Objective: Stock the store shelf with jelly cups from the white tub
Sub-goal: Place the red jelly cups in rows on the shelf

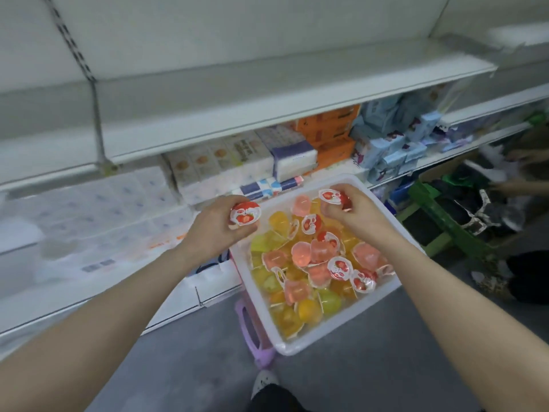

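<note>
Above white tub [323,337]: left hand [218,227] grips strawberry jelly cup [245,214]; right hand [350,211] grips second cup [334,197]. Step: pickup done. Next: carry both to empty shelf [267,84], set upright.

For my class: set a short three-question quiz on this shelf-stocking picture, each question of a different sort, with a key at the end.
1. True or false: the left hand holds a jelly cup with a strawberry lid.
2. Multiple choice: the white tub rests on A) a purple stool, B) a green crate, C) the upper shelf.
3. Fill in: the shelf board directly above the stacked boxes holds ____ jelly cups.

Key:
1. True; the right hand holds one too.
2. A.
3. No; none is set there yet.
</note>
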`<state>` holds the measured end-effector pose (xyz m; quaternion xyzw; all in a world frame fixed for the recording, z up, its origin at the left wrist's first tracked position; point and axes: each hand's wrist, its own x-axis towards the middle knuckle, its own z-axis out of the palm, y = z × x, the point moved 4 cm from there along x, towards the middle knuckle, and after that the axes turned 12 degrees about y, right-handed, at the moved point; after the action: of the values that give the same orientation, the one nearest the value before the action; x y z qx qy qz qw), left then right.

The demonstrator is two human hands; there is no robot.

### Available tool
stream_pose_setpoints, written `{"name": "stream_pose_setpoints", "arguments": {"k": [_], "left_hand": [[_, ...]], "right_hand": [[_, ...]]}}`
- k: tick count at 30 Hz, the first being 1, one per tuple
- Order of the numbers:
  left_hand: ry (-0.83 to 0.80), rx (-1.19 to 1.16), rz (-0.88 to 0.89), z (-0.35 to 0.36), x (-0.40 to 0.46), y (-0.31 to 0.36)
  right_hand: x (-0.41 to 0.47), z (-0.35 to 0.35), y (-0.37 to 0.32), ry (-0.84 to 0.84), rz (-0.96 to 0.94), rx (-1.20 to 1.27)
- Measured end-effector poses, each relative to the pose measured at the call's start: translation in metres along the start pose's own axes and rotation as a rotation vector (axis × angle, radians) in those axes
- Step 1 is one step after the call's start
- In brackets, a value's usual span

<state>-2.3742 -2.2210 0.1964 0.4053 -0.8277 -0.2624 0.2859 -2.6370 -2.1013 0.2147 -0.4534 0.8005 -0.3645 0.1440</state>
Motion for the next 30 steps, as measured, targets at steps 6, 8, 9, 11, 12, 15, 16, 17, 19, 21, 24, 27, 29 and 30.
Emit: {"name": "stream_pose_setpoints", "arguments": {"k": [6, 8, 9, 11, 12, 15, 16, 17, 19, 21, 24, 27, 29, 30], "left_hand": [[0.123, 0.022, -0.056, -0.095, -0.041, -0.028], [0.171, 0.038, -0.073, -0.131, -0.060, -0.041], [0.198, 0.047, -0.078, -0.149, -0.070, -0.048], [0.253, 0.061, -0.105, -0.185, -0.092, -0.064], [0.277, 0.068, -0.127, -0.202, -0.103, -0.073], [0.325, 0.098, -0.179, -0.253, -0.138, -0.102], [0.342, 0.112, -0.190, -0.270, -0.150, -0.111], [0.360, 0.126, -0.199, -0.287, -0.161, -0.120], [0.399, 0.153, -0.225, -0.320, -0.184, -0.138], [0.440, 0.182, -0.248, -0.353, -0.206, -0.157], [0.501, 0.229, -0.278, -0.400, -0.237, -0.184], [0.573, 0.246, -0.330, -0.444, -0.268, -0.207], [0.617, 0.265, -0.355, -0.471, -0.288, -0.218], [0.633, 0.275, -0.369, -0.484, -0.298, -0.223]], "right_hand": [[-0.012, 0.033, -0.103, 0.000, -0.221, -0.004], [-0.019, 0.056, -0.140, -0.009, -0.292, -0.011], [-0.024, 0.069, -0.158, -0.021, -0.326, -0.014], [-0.036, 0.095, -0.196, -0.043, -0.397, -0.003], [-0.043, 0.108, -0.215, -0.049, -0.429, 0.003], [-0.066, 0.146, -0.271, -0.058, -0.508, 0.007], [-0.074, 0.160, -0.288, -0.072, -0.527, 0.019], [-0.082, 0.173, -0.306, -0.089, -0.543, 0.034], [-0.099, 0.199, -0.339, -0.110, -0.577, 0.064], [-0.115, 0.225, -0.373, -0.127, -0.617, 0.086], [-0.139, 0.263, -0.421, -0.136, -0.675, 0.116], [-0.162, 0.301, -0.463, -0.161, -0.707, 0.136], [-0.176, 0.326, -0.489, -0.178, -0.737, 0.152], [-0.182, 0.339, -0.502, -0.188, -0.755, 0.163]]}}
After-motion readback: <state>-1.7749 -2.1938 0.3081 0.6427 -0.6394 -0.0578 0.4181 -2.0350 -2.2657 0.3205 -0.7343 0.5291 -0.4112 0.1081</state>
